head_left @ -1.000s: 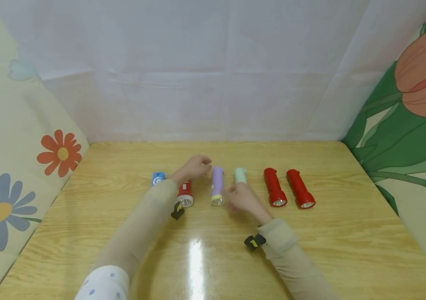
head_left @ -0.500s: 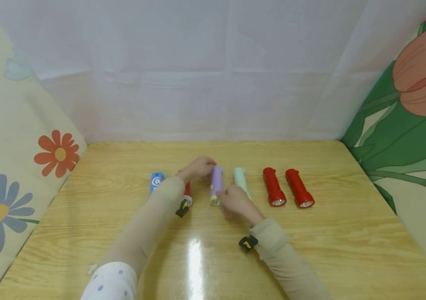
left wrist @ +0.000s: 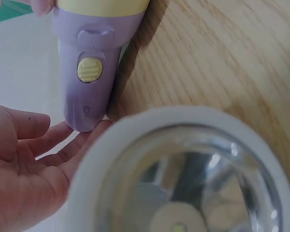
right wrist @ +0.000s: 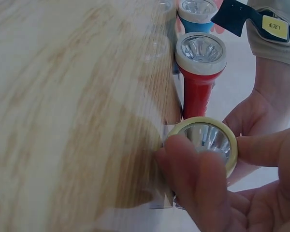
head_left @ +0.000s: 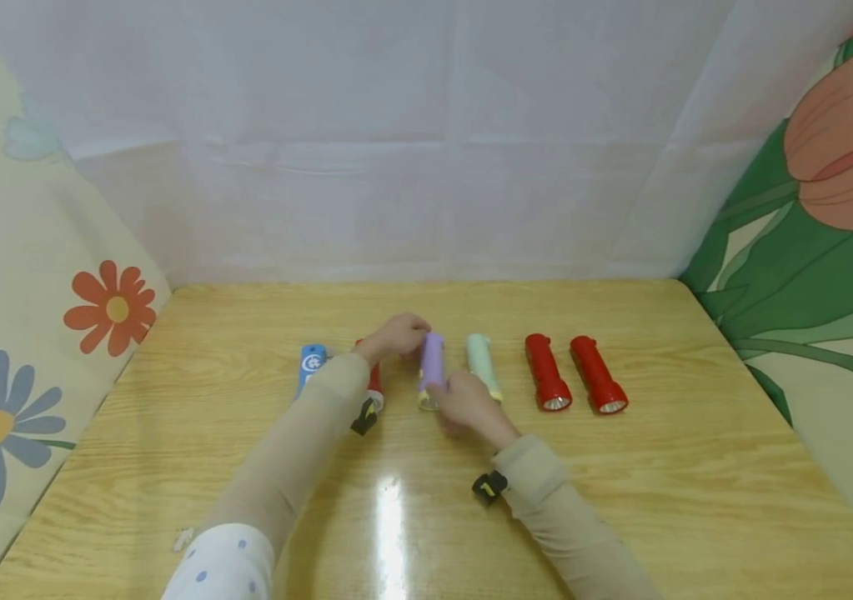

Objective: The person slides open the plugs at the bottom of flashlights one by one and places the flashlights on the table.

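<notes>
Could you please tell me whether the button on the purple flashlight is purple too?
No, the button on the purple flashlight is pale yellow in the left wrist view.

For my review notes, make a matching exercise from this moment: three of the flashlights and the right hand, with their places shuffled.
Things:
1. blue plastic flashlight
2. purple plastic flashlight with pale-yellow head
3. mint-green plastic flashlight
4. right hand

Places:
A. fourth from the left in the row
B. at the purple flashlight's lens end
C. leftmost in the row
D. third from the left in the row

Pairs: 1-C, 2-D, 3-A, 4-B
</notes>
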Tool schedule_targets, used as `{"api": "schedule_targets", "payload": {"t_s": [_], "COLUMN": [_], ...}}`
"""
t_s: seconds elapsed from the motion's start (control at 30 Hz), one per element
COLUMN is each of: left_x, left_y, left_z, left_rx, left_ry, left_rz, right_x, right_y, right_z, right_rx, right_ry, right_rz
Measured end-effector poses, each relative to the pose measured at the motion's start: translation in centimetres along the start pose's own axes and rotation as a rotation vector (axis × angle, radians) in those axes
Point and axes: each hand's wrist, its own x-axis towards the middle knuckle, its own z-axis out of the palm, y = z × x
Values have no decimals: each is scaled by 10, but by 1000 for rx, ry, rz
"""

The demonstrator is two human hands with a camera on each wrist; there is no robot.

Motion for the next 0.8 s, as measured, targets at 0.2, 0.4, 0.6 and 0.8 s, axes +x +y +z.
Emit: {"api": "schedule_targets", "payload": {"t_s": [0.2,0.4,0.6,0.8], "left_x": [-30,-35,-37,-35], "left_y": [33,34,33,30], "left_z": [-6,-8,-10,-10], "left_rx": [-33,-79,-83,-78], "left_ry": [17,70,137,148], "left_rz": [-75,-79,-54,-48], "right_x": [0,1,1,0], "right_y": [0,1,2,2], "right_z": [3,5,6,7], "right_rx": [19,37,54,39], "right_ry": [1,-3,-2,1], "right_rz": [-4,9,24,11]}}
